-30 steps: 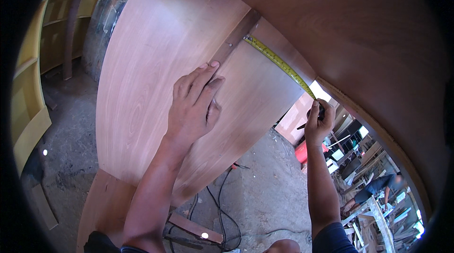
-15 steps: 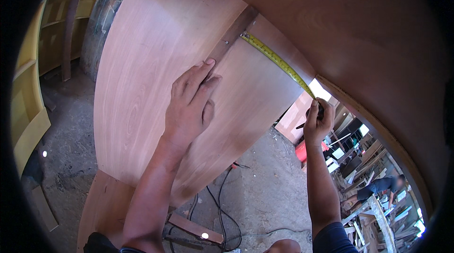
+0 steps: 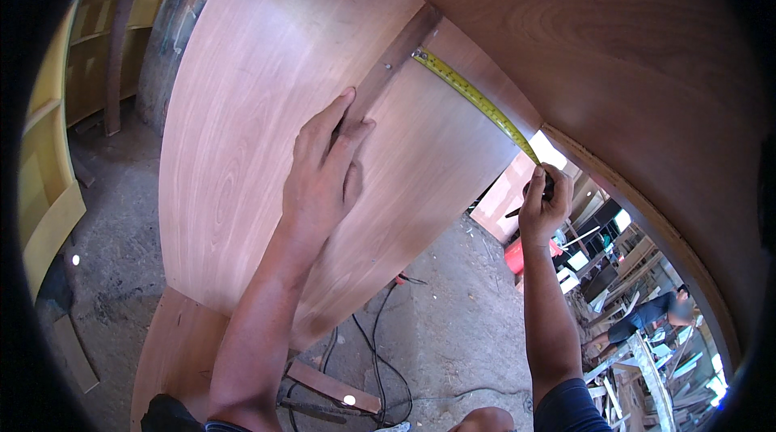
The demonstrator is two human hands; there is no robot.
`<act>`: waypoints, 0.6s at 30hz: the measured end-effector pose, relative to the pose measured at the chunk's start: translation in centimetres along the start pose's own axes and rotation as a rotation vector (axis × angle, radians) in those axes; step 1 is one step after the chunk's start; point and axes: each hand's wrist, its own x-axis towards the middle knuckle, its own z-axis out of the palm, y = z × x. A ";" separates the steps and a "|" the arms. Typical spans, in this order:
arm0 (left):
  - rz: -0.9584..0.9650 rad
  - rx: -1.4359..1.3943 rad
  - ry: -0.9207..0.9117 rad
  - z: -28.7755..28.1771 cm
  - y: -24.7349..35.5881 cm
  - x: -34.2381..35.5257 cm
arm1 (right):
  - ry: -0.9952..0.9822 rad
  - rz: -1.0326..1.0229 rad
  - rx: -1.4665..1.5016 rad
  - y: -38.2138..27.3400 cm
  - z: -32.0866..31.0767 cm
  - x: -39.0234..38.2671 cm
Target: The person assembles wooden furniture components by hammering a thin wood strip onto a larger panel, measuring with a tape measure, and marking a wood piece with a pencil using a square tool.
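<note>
My left hand [image 3: 322, 161] rests with fingers apart on a pale plywood panel [image 3: 230, 149], its fingertips on a darker wooden strip [image 3: 408, 40] that has a small screw head. A yellow tape measure blade [image 3: 477, 99] stretches from beside that strip diagonally down to the right across the panel. Its metal end lies against the strip. My right hand [image 3: 546, 202] grips the dark tape case near the panel's right edge; the case is mostly hidden by the fingers.
A dark wood panel [image 3: 638, 68] overhangs at upper right. Yellow shelving [image 3: 48, 189] and a weathered board [image 3: 170, 52] stand left. Black cables [image 3: 380, 335] and offcuts [image 3: 331, 383] lie on the concrete floor. A co-worker [image 3: 643, 319] bends among timber at lower right, near a red container [image 3: 515, 258].
My left fingers have shifted slightly up along the strip, and the panel sits a little higher in the picture. My right hand still holds the tape. The co-worker has moved slightly.
</note>
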 end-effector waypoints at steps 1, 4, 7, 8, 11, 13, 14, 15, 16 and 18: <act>-0.005 -0.002 -0.005 0.0 0.0 0.0 | 0.000 -0.001 0.001 0.1 0.0 0.1; -0.009 0.000 -0.002 0.1 0.2 0.1 | 0.001 -0.005 -0.004 0.2 -0.1 0.1; -0.026 0.011 -0.008 -0.1 0.3 0.0 | -0.017 0.050 0.015 -0.2 -0.1 0.0; -0.025 0.011 -0.008 -0.2 0.3 0.1 | -0.009 0.024 0.004 -0.5 -0.2 0.1; -0.021 0.056 -0.006 -0.5 0.5 0.3 | -0.001 -0.012 -0.019 -0.7 -0.4 0.2; -0.027 0.021 0.001 -0.5 0.6 0.2 | -0.003 -0.023 -0.034 -0.5 -0.7 0.3; -0.025 0.026 0.000 -0.6 0.5 0.3 | -0.001 -0.033 -0.029 -0.2 -0.5 0.2; -0.002 0.039 0.016 -0.5 0.4 0.3 | 0.000 -0.042 -0.025 -0.2 -0.3 0.0; 0.021 0.051 0.029 -0.5 0.3 0.3 | -0.002 -0.036 -0.022 -0.2 -0.3 -0.2; 0.058 0.081 0.050 -0.6 0.0 0.2 | -0.040 0.202 0.177 -1.2 -0.3 -1.1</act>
